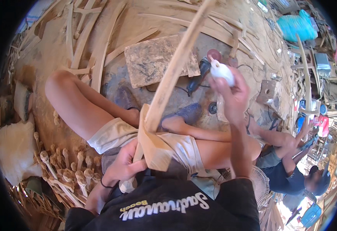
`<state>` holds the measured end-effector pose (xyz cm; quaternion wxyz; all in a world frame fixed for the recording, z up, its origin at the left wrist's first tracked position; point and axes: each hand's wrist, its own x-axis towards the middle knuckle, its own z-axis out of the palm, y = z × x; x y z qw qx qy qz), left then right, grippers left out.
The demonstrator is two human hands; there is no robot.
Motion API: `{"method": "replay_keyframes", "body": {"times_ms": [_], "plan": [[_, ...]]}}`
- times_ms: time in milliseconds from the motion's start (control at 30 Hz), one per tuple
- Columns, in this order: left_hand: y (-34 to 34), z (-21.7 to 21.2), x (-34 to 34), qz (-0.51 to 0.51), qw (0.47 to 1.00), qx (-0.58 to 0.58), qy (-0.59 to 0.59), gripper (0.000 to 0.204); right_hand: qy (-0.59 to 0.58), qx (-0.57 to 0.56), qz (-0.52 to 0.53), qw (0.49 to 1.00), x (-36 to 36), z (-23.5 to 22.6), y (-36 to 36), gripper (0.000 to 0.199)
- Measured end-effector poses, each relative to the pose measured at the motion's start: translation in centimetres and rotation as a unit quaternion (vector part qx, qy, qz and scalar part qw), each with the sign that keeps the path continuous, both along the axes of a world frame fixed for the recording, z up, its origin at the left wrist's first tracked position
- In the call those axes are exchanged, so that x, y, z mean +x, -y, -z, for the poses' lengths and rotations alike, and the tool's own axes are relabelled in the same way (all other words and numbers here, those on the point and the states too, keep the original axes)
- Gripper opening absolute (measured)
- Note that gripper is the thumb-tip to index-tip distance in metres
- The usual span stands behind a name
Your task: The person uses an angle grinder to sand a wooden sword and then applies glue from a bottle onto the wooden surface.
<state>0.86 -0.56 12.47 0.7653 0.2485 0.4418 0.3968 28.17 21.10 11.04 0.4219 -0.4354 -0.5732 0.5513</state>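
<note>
My left hand [127, 163] is wrapped round the grip of a wooden sword [167, 81]. Its long, pale blade rises away from me toward the top of the view, and a thick crossguard block [153, 151] sits beside my fingers. A rounded knob shows at the grip's near end, by my shirt. Raised to the right of the blade, my right hand [235, 92] is closed round a small white squeeze bottle [222, 72] with a narrow tip pointing up and left. The bottle is apart from the wood, and my fingers partly cover it.
Beyond my feet lies a stained wooden board [153, 59], with an angle grinder [200, 75] beside it. Carved wooden pieces [74, 165] are heaped at my left. Long strips of wood [87, 34] lie across the ground. At the right sits another person [287, 173] near a fan guard [261, 184].
</note>
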Motion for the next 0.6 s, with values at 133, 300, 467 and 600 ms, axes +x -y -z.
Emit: {"method": "replay_keyframes", "body": {"times_ms": [133,300,467,600], "plan": [[0.6,1.1,-1.2,-0.037,0.998,-0.057,0.002,0.035,0.045,-0.098,0.088,0.99,-1.2,14.0,1.0,0.03],[1.5,2.9,-1.9,-0.12,0.992,-0.04,-0.012,0.052,0.27,-0.108,0.165,0.943,-3.6,30.2,6.1,0.037],[0.6,2.0,-2.1,-0.125,0.99,-0.06,0.007,0.037,0.359,-0.082,0.191,0.91,-6.1,31.1,5.2,0.041],[0.3,1.7,-1.5,-0.139,0.989,-0.052,-0.01,0.034,0.413,-0.133,0.153,0.888,-6.8,30.4,4.0,0.045]]}}
